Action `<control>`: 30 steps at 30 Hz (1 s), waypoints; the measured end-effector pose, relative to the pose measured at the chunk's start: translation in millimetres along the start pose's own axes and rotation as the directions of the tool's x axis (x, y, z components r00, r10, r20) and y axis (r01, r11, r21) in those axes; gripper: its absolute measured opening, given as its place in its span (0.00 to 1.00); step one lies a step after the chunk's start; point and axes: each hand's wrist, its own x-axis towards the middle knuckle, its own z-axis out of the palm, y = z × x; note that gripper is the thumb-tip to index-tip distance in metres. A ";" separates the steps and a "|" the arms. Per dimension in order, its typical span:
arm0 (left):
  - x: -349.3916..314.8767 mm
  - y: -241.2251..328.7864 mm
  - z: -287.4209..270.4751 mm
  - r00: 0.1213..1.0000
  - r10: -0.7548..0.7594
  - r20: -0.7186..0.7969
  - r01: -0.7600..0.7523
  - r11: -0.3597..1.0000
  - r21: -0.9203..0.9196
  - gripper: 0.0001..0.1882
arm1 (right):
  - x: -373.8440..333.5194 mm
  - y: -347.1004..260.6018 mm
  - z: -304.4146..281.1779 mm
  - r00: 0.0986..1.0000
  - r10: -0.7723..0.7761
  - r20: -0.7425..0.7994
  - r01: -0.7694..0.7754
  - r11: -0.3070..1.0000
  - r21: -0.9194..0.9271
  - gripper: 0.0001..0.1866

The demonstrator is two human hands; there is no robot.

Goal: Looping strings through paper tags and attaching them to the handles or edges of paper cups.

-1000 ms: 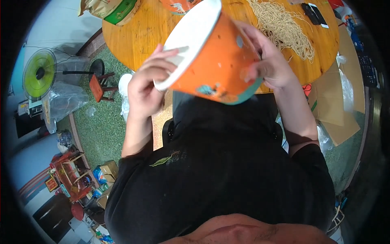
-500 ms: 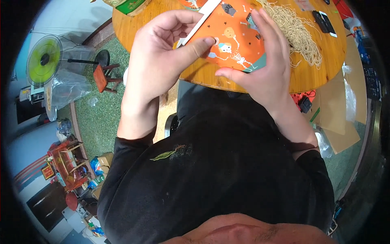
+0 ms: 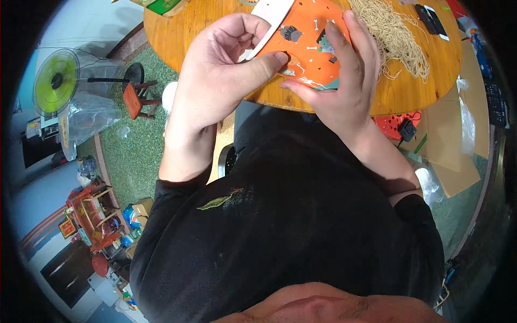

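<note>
An orange paper container (image 3: 301, 54) with skeletons, bones and stars printed on it is tilted between my hands over the near part of the table. Its white rim edge (image 3: 271, 33) slants along the left side. My left hand (image 3: 229, 70) grips that rim side, thumb flat on the orange face and the other fingers curled behind the edge, partly hidden. Around the right side wraps my right hand (image 3: 347, 89), its fingers lying along the printed wall and its thumb under the lower edge. Whatever is inside the container is hidden.
A heap of beige string (image 3: 396, 37) lies on the round wooden table (image 3: 177, 40), right of my hands. Beyond it is a phone (image 3: 435, 24). A green fan (image 3: 56, 79) and a small red-brown stool (image 3: 137, 99) stand at the left. Cardboard (image 3: 449, 145) is at the right.
The container has turned and tilted in my hands, so a different part of its print faces up and more of the white part beyond the rim shows. Both hands keep hold of it.
</note>
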 end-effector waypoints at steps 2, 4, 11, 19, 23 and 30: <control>-2.6 -4.4 2.6 0.999 -0.011 -0.034 0.009 0.998 -0.057 0.08 | -2.8 1.8 3.3 1.000 -0.011 -0.011 0.011 1.000 0.001 0.59; -4.0 -7.0 5.1 0.999 -0.002 -0.044 -0.002 0.995 -0.102 0.07 | -6.2 3.3 6.5 1.000 -0.009 -0.022 0.009 1.000 0.001 0.59; -4.3 -15.6 10.6 0.993 -0.006 -0.114 -0.011 0.990 -0.143 0.05 | -11.2 1.1 11.6 1.000 0.003 -0.027 -0.003 1.000 -0.025 0.59; -3.6 -33.9 9.2 0.985 0.146 -0.089 -0.127 0.973 0.194 0.14 | -1.1 -10.3 -1.3 0.996 0.094 -0.007 -0.094 0.996 0.008 0.43; -7.5 -48.8 6.0 0.949 0.249 -0.191 -0.158 0.906 0.393 0.20 | -10.7 -1.5 13.8 0.981 0.192 0.011 -0.190 0.962 0.197 0.42; 6.3 -54.3 0.5 0.876 0.468 0.116 -0.303 0.348 0.887 0.21 | -42.9 41.3 12.0 0.968 0.125 0.220 -0.161 0.975 0.151 0.40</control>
